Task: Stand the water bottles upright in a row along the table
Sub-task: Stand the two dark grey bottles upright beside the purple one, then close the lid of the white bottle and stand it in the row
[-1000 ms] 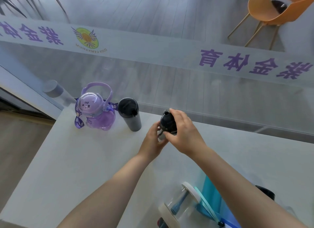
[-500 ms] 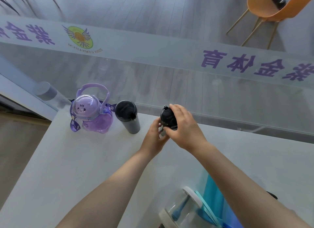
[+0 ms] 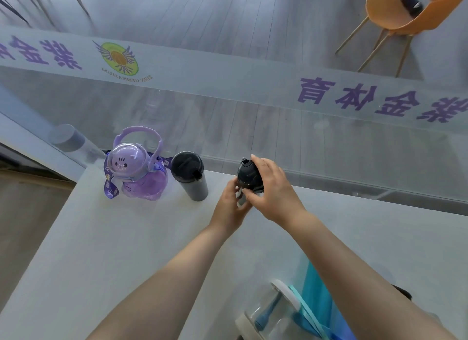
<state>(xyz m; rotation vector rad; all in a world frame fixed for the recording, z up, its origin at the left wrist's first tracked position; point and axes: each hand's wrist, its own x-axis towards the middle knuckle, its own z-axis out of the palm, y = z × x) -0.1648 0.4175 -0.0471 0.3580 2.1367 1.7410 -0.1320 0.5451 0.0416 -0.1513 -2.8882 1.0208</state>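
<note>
A purple bottle with a cat-face dome lid and loop handle stands upright at the table's far left. Right beside it a dark grey tumbler with a black lid also stands upright. To their right, both hands hold a third bottle with a black cap, roughly upright at the far edge. My right hand wraps its cap and upper side. My left hand grips its pale lower body, mostly hidden. A clear bottle with a white lid and teal strap lies on its side at the near edge.
The white table runs along a glass wall with a frosted band of purple lettering. A teal bottle and a black cap show partly behind my right forearm. An orange chair stands beyond the glass.
The hands and the black-capped bottle stay nearly where they were at the far edge. The camera has shifted slightly, so the row slid a little in view.
</note>
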